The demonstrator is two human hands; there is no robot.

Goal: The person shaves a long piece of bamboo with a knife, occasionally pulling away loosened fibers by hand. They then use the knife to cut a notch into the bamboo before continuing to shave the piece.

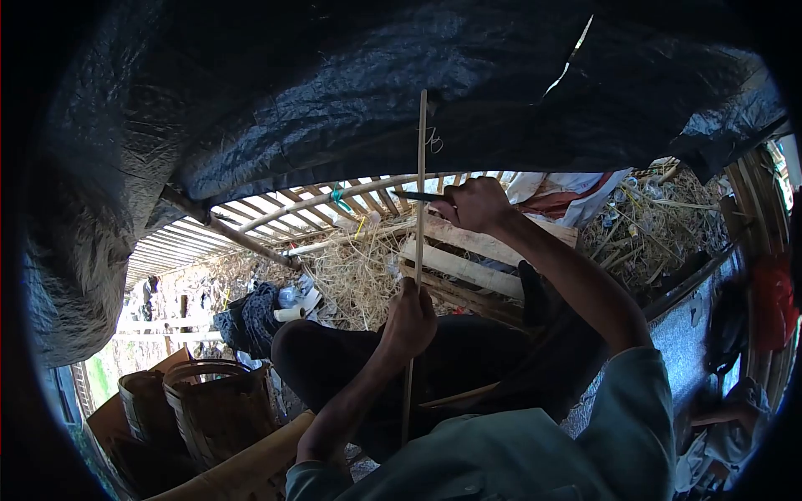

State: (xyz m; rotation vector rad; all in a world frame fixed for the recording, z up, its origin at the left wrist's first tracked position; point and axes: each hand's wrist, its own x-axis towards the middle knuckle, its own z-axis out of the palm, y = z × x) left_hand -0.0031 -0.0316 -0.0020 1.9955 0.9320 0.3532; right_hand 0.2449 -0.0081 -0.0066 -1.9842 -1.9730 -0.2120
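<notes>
A long thin strip of bamboo or wood [421,167] stands nearly upright in front of my body, running from my lap up towards the dark sheet. My left hand [409,319] is closed round its lower half. Higher up, my right hand [478,204] grips a knife [422,196] by its handle, with the blade pointing left and crossing the strip. A thin curled shaving [433,140] hangs beside the strip near its top. The lower end of the strip is hidden behind my left forearm and shirt.
A dark plastic sheet [334,92] hangs low overhead. Wooden boards [468,265] and straw [359,271] lie past my crossed legs. Round bamboo containers [219,409] stand at the lower left, near a thick bamboo pole [242,463]. A red item [774,301] is at the far right.
</notes>
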